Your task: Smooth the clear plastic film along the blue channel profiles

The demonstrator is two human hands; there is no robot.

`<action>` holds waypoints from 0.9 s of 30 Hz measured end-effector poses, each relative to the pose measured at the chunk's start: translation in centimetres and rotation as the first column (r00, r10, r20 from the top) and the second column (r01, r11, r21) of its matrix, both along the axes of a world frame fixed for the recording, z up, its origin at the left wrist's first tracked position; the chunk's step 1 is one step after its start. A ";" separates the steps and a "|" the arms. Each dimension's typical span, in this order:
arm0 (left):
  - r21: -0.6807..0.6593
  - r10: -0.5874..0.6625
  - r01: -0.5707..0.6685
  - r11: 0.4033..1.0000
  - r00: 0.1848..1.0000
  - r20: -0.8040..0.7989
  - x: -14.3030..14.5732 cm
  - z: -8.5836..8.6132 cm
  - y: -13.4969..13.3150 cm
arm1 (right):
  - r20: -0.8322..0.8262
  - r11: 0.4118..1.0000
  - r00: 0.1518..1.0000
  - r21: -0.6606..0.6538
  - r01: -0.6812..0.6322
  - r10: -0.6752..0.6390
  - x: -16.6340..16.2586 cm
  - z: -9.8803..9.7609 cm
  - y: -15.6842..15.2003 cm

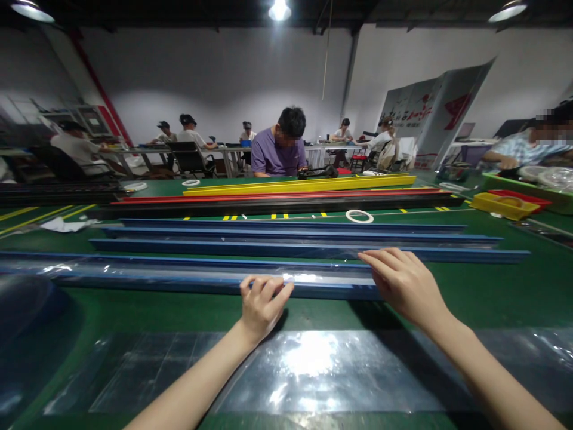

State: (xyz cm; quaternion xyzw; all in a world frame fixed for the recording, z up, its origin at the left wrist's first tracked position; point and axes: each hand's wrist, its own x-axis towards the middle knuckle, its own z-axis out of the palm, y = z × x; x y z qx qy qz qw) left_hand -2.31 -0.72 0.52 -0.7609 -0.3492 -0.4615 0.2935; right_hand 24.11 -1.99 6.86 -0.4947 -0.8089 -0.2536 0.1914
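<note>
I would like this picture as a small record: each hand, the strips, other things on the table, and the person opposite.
left hand: fingers bent at the near edge of the closest blue strip; firm grip unclear
right hand: at the same strip's right end; firm grip unclear
strips behind: more blue strips, then black, red and yellow ones
table: green
near side: clear sheet, with glare
white ring: lying flat behind the blue strips
person opposite: purple shirt, head bent down
</note>
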 end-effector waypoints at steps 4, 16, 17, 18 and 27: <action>-0.020 0.038 -0.038 0.999 0.999 -0.005 -0.1 -0.1 0.0 | 0.026 0.999 0.999 -0.040 -0.036 0.037 0.8 -1.6 0.3; -0.104 0.093 -0.095 0.990 0.995 -0.025 -0.2 0.1 0.2 | 0.001 0.996 1.000 -0.086 -0.030 0.031 2.6 -4.9 0.2; -0.134 0.103 -0.106 0.985 0.994 -0.033 -0.2 0.2 0.3 | 0.007 0.994 0.999 -0.105 -0.038 0.039 2.5 -5.1 0.2; -0.166 0.111 -0.117 0.979 0.993 -0.043 -0.2 0.2 0.4 | 0.011 0.992 0.999 -0.118 -0.042 0.044 2.5 -5.4 0.3; -0.257 0.113 -0.128 0.958 0.991 -0.073 -0.3 0.2 0.6 | 0.047 0.988 0.998 -0.155 -0.022 0.029 2.0 -5.8 0.0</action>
